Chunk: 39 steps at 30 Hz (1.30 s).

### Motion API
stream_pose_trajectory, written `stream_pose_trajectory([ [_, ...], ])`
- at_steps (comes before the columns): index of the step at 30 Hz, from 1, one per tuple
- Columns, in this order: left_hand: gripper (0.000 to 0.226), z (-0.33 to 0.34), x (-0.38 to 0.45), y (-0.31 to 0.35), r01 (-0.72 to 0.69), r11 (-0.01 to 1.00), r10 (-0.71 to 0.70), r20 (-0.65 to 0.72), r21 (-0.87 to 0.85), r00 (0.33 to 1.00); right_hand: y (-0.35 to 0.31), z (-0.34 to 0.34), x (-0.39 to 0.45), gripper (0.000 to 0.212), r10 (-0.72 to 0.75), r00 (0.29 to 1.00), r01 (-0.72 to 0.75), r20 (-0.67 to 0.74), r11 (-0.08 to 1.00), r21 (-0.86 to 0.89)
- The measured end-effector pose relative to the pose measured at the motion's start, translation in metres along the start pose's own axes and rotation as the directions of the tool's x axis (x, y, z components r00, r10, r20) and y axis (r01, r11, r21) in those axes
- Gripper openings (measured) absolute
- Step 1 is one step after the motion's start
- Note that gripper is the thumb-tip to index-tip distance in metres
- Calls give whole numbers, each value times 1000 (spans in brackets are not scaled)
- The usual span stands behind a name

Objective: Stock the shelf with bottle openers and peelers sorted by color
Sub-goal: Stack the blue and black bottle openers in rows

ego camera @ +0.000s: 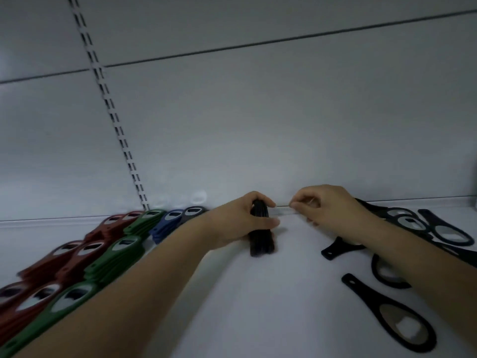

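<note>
black bottle openers (261, 229) bunched on edge on the white shelf (258, 306), my left hand (245, 223) holding them, my right hand (325, 208) pinching something thin, red (77, 254), green (116, 257), blue (165, 224) stacks left

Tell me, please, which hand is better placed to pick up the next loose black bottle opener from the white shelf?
The right hand: the loose black bottle openers lie under and beside its forearm, and it pinches only something thin. The left hand already grips the bundle of black openers.

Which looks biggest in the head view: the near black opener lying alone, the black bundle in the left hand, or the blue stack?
1. Near black opener, though nearness to the camera inflates it.
2. Black bundle in the left hand.
3. Blue stack, partly hidden.
</note>
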<state>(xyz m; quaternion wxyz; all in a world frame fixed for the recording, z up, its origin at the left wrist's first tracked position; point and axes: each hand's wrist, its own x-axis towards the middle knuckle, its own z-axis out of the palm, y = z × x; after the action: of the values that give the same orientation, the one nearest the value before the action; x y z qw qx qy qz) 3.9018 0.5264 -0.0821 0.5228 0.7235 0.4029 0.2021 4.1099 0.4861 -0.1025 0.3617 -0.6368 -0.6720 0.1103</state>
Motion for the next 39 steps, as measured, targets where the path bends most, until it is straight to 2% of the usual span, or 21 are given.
stream_pose_trajectory([
  [2,37,-14,-14,9,17,970,-17,-1,244,1000,0,-1,-1,12,0,1000,1,31,1000,-26],
  [3,39,-20,-23,14,26,916,-18,-23,401,1000,-1,-1,-2,12,-1,998,3,55,999,-33],
  [5,47,-30,-39,22,71,749,-23,-80,659,997,-3,-1,-5,13,-9,994,14,112,999,-37],
  [7,49,-41,-52,25,113,618,-34,-118,778,992,-3,0,-7,13,-18,987,25,158,999,-47],
  [12,44,-49,-74,19,175,446,-157,-115,878,981,-2,-2,-8,9,-65,977,96,203,985,-145],
  [15,48,-47,-81,15,229,354,-228,-154,907,961,-7,-15,-13,10,-58,948,137,313,962,-238],
  [18,47,-43,-85,12,256,357,-202,-194,898,960,-15,-44,-21,27,59,864,107,500,949,-296],
  [20,47,-38,-85,10,258,369,-166,-210,893,963,-19,-58,-26,34,139,804,89,578,933,-348],
  [23,47,-29,-81,8,228,434,-129,-190,872,973,-20,-59,-26,29,150,770,114,621,924,-365],
  [26,48,-23,-76,10,223,606,-140,-173,763,975,-17,-54,-23,20,98,774,134,626,940,-313],
  [28,46,-21,-72,10,230,760,-169,-156,609,973,-20,-50,-22,17,15,834,153,552,954,-257],
  [30,42,-20,-69,12,222,886,-191,-114,408,975,-28,-43,-21,17,-125,912,193,390,971,-139],
  [32,39,-19,-66,13,230,963,-222,-68,140,973,-40,-33,-23,18,-196,965,187,175,980,72],
  [35,34,-13,-62,8,235,932,-248,-13,-275,969,-57,-18,-31,18,-174,984,175,-39,905,387],
  [37,36,-8,-58,4,202,860,-241,-23,-468,970,-63,-9,-34,19,-143,989,144,-38,866,479],
  [39,33,-5,-55,0,153,762,-243,-59,-630,968,-64,-2,-36,18,-163,985,126,51,895,427],
])
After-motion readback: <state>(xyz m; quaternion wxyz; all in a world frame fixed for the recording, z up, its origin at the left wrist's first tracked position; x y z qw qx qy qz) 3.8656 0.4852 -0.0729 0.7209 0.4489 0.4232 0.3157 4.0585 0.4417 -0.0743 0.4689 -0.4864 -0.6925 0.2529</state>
